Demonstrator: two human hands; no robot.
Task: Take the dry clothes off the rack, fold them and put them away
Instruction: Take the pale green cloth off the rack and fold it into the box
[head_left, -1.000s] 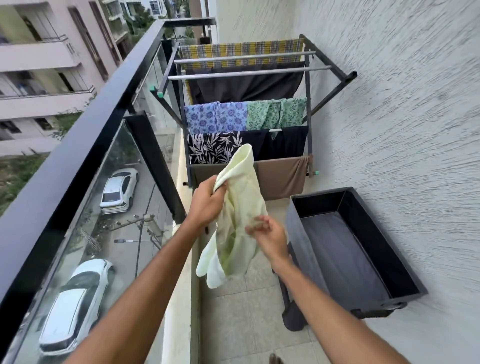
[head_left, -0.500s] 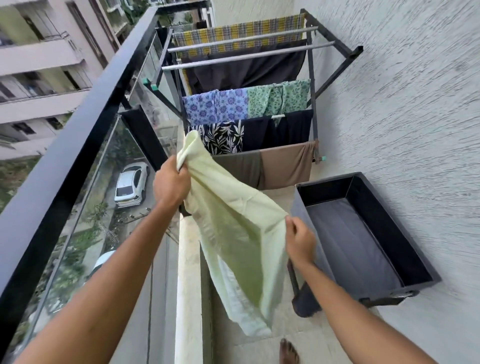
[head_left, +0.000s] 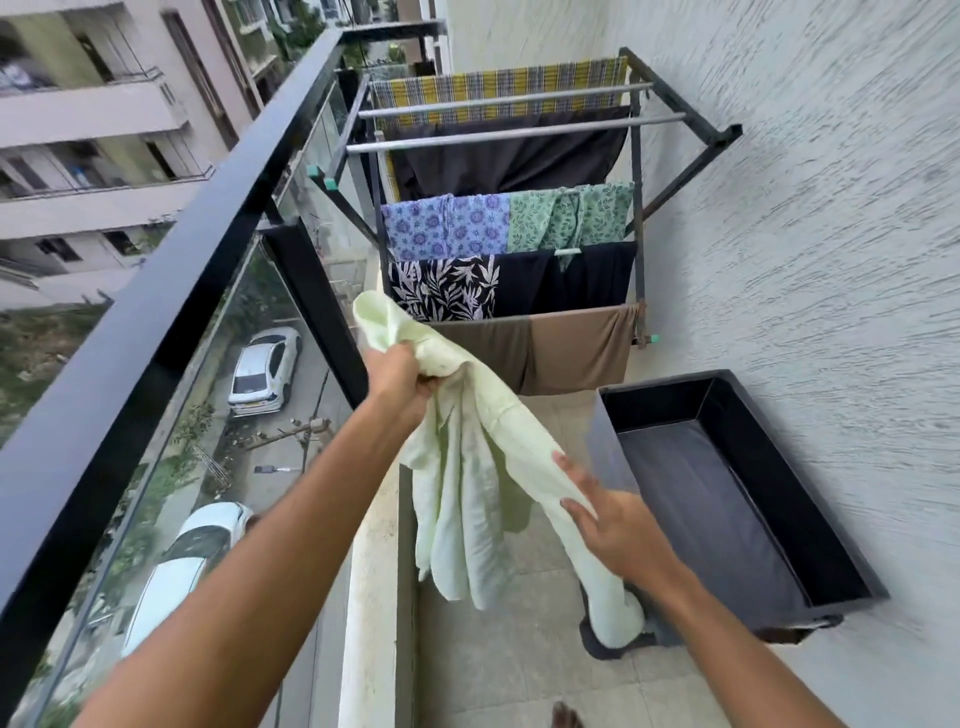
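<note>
**A:** Where is the garment?

**B:** The pale green garment (head_left: 478, 467) is off the drying rack (head_left: 519, 133). It hangs in the air above the tiled floor (head_left: 509, 654), in front of the rack and just left of the black bin (head_left: 660, 402). The cloth is thin and crinkled and falls in long, soft folds. Its lowest end droops in front of the bin's near corner.

**A:** How do the hands hold it?

**B:** The left hand (head_left: 402, 376) is clenched round a bunched upper part, and a rounded flap of cloth sticks up above the fist. The right hand (head_left: 618, 530) is lower, with its fingers straight and spread, flat against the smoother outer fold. It touches the cloth without curling round it.

**A:** What is the bin like?

**B:** It is rectangular, with straight dark walls and a matte grey bottom. It stands close against the plaster wall (head_left: 831, 208), which is rough and ridged.

**A:** And the rack?

**B:** It is metal, with dark angular bars and pale round rods.
- Over the top lies a yellow checked cloth (head_left: 498, 85), with a plain dark cloth (head_left: 509, 163) under it.
- Lower down, a blue flower print (head_left: 441, 226) hangs beside a green leaf print (head_left: 576, 215).
- Below those, a black-and-white leaf print (head_left: 447, 286) hangs beside a navy piece (head_left: 587, 280).
- On the lowest rail are two smooth cloths, an olive cloth (head_left: 483, 345) and a tan cloth (head_left: 576, 348), touching edge to edge.

**A:** What is on the left?

**B:** A black, flat-topped railing (head_left: 171, 291) runs over a glass panel (head_left: 223, 415). Through the glass, two white cars (head_left: 265, 369) show on the road below.
</note>
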